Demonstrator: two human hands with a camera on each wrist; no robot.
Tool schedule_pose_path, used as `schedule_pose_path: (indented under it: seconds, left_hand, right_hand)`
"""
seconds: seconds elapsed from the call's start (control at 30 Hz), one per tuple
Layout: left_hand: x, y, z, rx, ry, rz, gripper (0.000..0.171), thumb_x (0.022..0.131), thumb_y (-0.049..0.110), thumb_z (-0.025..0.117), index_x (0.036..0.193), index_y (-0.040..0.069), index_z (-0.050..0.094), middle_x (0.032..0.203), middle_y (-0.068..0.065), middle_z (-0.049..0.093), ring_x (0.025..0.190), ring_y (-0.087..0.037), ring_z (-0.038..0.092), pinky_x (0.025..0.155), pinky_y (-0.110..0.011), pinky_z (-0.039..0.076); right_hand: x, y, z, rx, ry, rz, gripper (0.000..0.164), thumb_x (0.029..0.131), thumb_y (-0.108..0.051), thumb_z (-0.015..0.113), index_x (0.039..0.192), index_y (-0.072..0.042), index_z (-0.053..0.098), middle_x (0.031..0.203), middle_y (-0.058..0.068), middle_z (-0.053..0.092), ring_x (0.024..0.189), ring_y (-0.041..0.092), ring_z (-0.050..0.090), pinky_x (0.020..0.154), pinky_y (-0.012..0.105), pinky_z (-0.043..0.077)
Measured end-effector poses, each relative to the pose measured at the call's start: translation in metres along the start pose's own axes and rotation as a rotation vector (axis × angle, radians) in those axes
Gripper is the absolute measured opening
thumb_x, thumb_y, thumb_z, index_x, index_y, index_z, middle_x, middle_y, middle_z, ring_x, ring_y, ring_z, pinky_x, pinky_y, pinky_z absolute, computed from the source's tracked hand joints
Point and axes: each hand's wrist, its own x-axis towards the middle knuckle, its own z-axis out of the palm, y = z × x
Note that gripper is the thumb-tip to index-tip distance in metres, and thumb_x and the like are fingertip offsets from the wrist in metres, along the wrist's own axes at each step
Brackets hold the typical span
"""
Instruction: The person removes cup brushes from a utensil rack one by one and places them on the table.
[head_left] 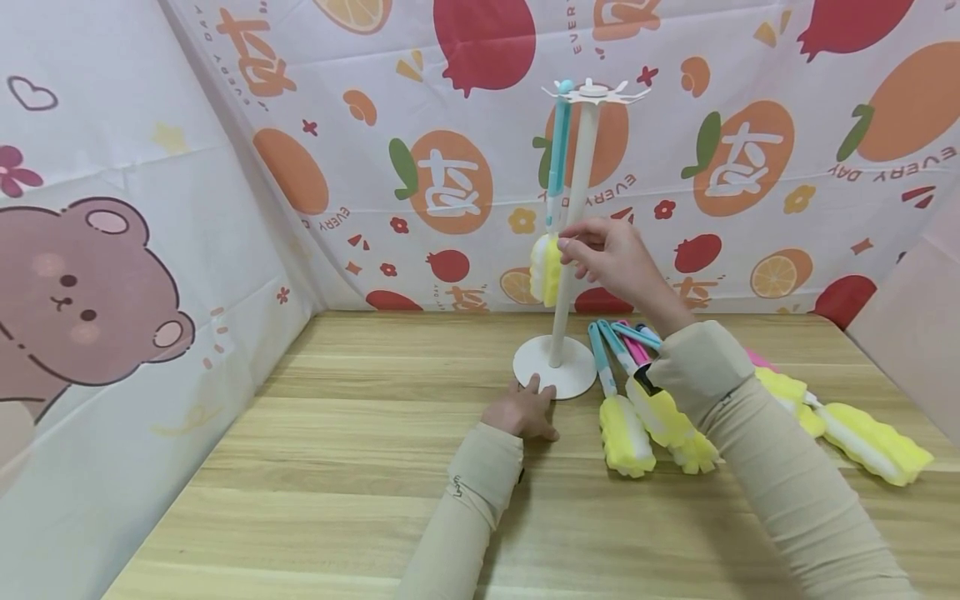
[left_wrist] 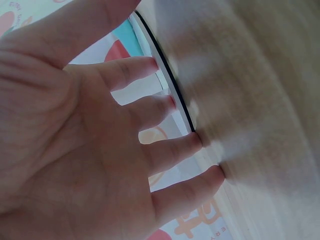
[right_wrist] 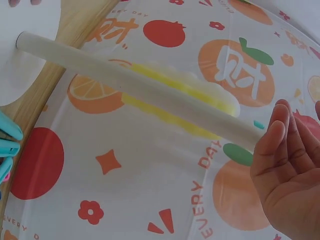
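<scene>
A white stand with a round base point(head_left: 577, 377), an upright pole point(head_left: 582, 158) and a ring of hooks point(head_left: 592, 92) is on the table. From one hook hangs a sponge brush with a teal handle point(head_left: 558, 154) and a yellow-and-white sponge head point(head_left: 545, 271). My right hand point(head_left: 618, 254) is beside the pole, its fingertips close to the top of that sponge; in the right wrist view nothing shows in its loosely bent fingers point(right_wrist: 282, 135). My left hand point(head_left: 520, 411) has its spread fingertips at the near rim of the base, seen close in the left wrist view.
Several more sponge brushes lie right of the stand, partly behind my right sleeve point(head_left: 765, 442), among them one yellow-and-white head point(head_left: 626, 437) and another farther right point(head_left: 873, 442). Printed cloth point(head_left: 465, 275) stands behind the wooden table point(head_left: 360, 417) and along its sides.
</scene>
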Motion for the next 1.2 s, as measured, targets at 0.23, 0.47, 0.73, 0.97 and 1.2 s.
schedule_pose_path:
  seconds: [0.23,0.47,0.73,0.97,1.2]
  left_hand:
    - [-0.001,0.000,0.000,-0.011,0.003,-0.002,0.071,0.080,0.043,0.064,0.140,0.023,0.033,0.149,-0.006,0.018,0.130,-0.033,0.017,0.096,-0.050,0.036]
    - [-0.001,-0.002,0.000,-0.013,0.005,-0.003,0.070,0.080,0.043,0.064,0.139,0.023,0.033,0.149,-0.006,0.018,0.130,-0.032,0.017,0.094,-0.051,0.038]
    - [-0.001,0.000,0.000,0.001,0.010,0.002,0.070,0.080,0.044,0.064,0.139,0.023,0.033,0.149,-0.006,0.018,0.129,-0.032,0.018,0.094,-0.051,0.039]
    - [-0.001,0.001,0.000,0.020,0.017,0.006,0.071,0.080,0.044,0.064,0.139,0.022,0.033,0.148,-0.006,0.019,0.128,-0.033,0.020,0.093,-0.050,0.039]
    - [0.000,0.001,0.000,0.030,0.023,0.005,0.070,0.079,0.044,0.064,0.139,0.022,0.034,0.148,-0.006,0.021,0.128,-0.033,0.021,0.093,-0.048,0.040]
  right_hand:
    - [0.000,-0.001,0.004,-0.016,-0.007,-0.008,0.037,0.088,-0.029,0.058,0.116,-0.005,0.056,0.090,0.011,0.064,0.068,0.030,0.058,0.060,0.027,0.053]
    - [0.000,-0.001,0.008,-0.012,-0.028,-0.031,0.042,0.087,-0.028,0.059,0.123,-0.007,0.052,0.089,0.011,0.064,0.063,0.024,0.058,0.059,0.027,0.053]
    - [0.002,-0.002,0.016,0.002,-0.075,-0.001,0.055,0.087,-0.027,0.059,0.135,-0.011,0.038,0.089,0.011,0.064,0.066,0.027,0.058,0.063,0.033,0.054]
    - [0.004,-0.006,0.027,0.061,-0.098,0.008,0.074,0.088,-0.024,0.058,0.145,-0.015,0.012,0.090,0.015,0.063,0.062,0.024,0.057,0.056,0.028,0.052]
    - [0.005,-0.008,0.034,0.101,-0.085,0.033,0.085,0.088,-0.022,0.058,0.145,-0.017,-0.004,0.084,0.010,0.062,0.063,0.028,0.056,0.052,0.026,0.049]
